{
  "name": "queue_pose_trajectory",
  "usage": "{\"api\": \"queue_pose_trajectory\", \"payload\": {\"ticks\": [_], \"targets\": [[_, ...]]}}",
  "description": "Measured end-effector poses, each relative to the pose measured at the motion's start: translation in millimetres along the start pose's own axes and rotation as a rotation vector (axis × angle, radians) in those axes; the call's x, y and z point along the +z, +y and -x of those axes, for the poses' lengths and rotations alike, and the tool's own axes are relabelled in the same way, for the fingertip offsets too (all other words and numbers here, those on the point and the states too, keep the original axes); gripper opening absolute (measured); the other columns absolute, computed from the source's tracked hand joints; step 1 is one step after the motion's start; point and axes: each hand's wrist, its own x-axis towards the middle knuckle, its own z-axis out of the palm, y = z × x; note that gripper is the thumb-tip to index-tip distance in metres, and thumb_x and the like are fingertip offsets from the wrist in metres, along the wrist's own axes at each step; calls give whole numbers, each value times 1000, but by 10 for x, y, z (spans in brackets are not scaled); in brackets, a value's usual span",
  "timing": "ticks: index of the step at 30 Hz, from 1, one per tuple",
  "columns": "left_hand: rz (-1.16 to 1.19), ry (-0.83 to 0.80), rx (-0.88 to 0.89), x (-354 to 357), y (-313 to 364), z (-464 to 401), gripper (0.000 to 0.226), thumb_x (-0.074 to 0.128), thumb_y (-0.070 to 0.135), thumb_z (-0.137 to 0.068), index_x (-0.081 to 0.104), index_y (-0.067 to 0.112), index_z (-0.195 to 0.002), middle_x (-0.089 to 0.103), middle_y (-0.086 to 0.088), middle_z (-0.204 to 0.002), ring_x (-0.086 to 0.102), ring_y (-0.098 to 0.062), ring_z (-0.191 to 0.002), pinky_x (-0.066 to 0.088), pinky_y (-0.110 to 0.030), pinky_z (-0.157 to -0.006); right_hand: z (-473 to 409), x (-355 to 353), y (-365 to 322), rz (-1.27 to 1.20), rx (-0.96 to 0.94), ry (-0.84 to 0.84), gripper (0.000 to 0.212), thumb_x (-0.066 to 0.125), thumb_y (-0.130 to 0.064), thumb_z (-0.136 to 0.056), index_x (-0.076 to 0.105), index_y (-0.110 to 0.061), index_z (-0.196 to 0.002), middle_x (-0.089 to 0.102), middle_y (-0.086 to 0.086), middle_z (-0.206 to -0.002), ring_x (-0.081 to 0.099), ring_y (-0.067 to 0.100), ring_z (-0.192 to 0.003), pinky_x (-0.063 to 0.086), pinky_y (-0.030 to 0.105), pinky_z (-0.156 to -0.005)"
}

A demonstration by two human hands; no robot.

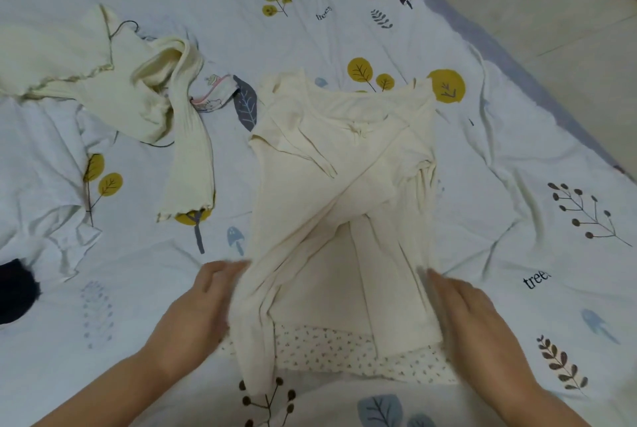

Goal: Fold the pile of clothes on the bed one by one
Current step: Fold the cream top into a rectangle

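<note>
At the bottom of the frame, 2 bare forearms are reaching up from the lower corners toward the middle. The left hand [198, 302] is lying at the lower left edge of a cream long-sleeved cotton top [341, 192], its fingers curling loosely against the cloth; motion blur is hiding whether they are pinching the hem or only pressing it. The right hand [465, 309] is meeting the lower right edge with fingers fairly straight and close together, the tips blurring into the fabric, so a grip cannot be told there either. Under the top's hem, a white fabric piece with small speckled print [344, 351] is peeking out. The top is lying in the centre of the frame on the pale blue bedsheet printed with trees and leaves [517, 254], its 2 sleeves already crossing over the chest. The step in hand seems to be the body fold of this 1 garment: the next move probably calls for both hands taking the hem evenly and carrying it up toward the neckline. Further off, in the upper left, a pale yellow ribbed garment with frilled edges [138, 89] is lying crumpled, apparently still waiting, with a small pink-trimmed printed cloth [215, 94] just beside it, and a dark navy item [13, 292] is showing at the left edge.
</note>
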Motion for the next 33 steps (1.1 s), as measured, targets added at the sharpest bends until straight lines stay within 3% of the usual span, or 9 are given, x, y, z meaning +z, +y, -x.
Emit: {"api": "queue_pose_trajectory", "payload": {"ticks": [2, 5, 9, 13, 17, 20, 22, 28, 33], "targets": [[-216, -99, 259, 15, -95, 12, 107, 66, -14, -57, 28, 35, -144, 32, -7, -146, 50, -22, -123, 51, -27, -86, -7, 48, 142, 163, -215, -3, 104, 64, 17, -52, 34, -29, -141, 43, 16, -137, 42, 31, -124, 38, 40, -96], [-130, -127, 276, 3, -140, -64, 94, 75, 2, -68, 33, 51, -136, 42, 7, -140, 42, -21, -130, 39, -33, -102, -92, 133, 281, 276, -461, 14, 110, 62, 25, -28, 50, -19, -128, 42, 20, -137, 38, 32, -127, 30, 42, -99], [-303, -131, 428, 15, -224, -183, 77, 89, 10, -47, 63, 33, -116, 53, -12, -126, 45, -24, -119, 46, -35, -92, -246, 183, 256, 164, -534, -45, 86, 74, 11, -29, 55, -23, -105, 52, 11, -129, 41, 26, -125, 32, 38, -100], [-102, -24, 427, -85, -102, -322, 31, 64, 28, -71, 64, 38, -100, 52, 0, -129, 37, -16, -126, 41, -30, -99, -377, 46, 145, -42, -519, 12, 32, 60, -13, -62, 61, -30, -89, 55, -8, -132, 26, 4, -137, 18, 18, -108], [570, -150, 137, -645, 385, -600, 40, 64, 64, -62, 67, 50, -100, 57, 25, -124, 44, 11, -120, 32, -6, -99, -578, -449, -105, -538, -291, -49, 34, 52, -38, -66, 70, -37, -95, 57, -35, -117, 44, -16, -117, 24, 5, -100], [919, -130, 105, -1037, 717, -959, 12, 74, 25, -60, 77, 28, -71, 74, 3, -76, 68, -3, -73, 49, -10, -68, -885, -830, -240, -886, -194, -67, 7, 69, -23, -78, 71, -27, -73, 67, 3, -71, 59, 4, -74, 42, 14, -70], [1046, -70, 59, -1211, 795, -1290, 24, 80, 32, -51, 76, 17, -70, 72, -4, -73, 67, -11, -68, 51, -16, -64, -1176, -1005, -257, -966, -140, 19, 17, 74, -36, -71, 69, -20, -67, 62, 3, -62, 57, 8, -66, 43, 20, -64], [1266, 153, -303, -1108, 785, -2243, 25, 44, 25, -95, 66, 16, -98, 68, -1, -93, 63, -18, -95, 42, -37, -95, -2230, -1064, -139, -1133, 200, 119, 12, 64, -28, -83, 69, -17, -87, 72, 1, -88, 67, 21, -85, 51, 36, -77], [854, 146, -521, -759, 703, -2543, 44, 61, 40, -86, 57, 8, -116, 64, -5, -103, 61, -20, -85, 49, -30, -72, -2591, -729, -38, -892, 436, 68, 65, 72, -24, -73, 42, -13, -130, 54, 4, -121, 57, 25, -105, 48, 38, -90]]}}
